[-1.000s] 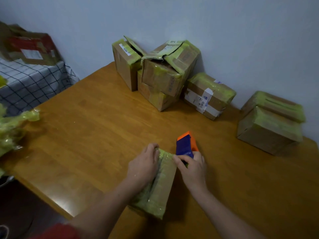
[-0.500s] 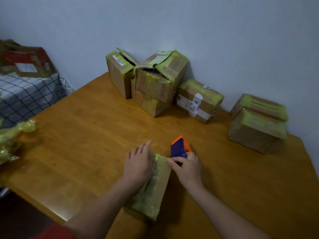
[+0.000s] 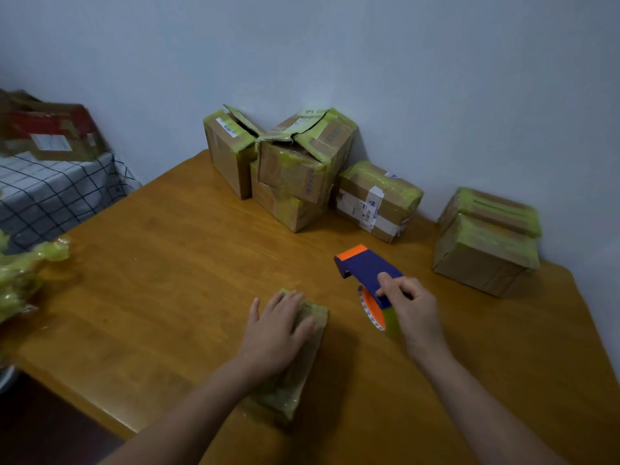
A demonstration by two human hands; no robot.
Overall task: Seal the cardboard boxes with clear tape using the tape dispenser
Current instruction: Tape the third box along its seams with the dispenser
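While the left grip (image 3: 275,330) lies flat and uncurled on the taped box (image 3: 288,391) beneath it on the worktop (image 3: 167,280), the right grip (image 3: 414,310), just to its right, curls round the blue-and-orange tape dispenser (image 3: 365,266), apart from that box.

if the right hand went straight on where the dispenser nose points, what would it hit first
Likely the stacked boxes at the back: the right hand and tape dispenser point there over bare table, though depth is unclear.

Wooden table (image 3: 167,280), pale grey wall (image 3: 402,62), checked cloth (image 3: 50,196) at left, crumpled yellow-green plastic (image 3: 27,273)
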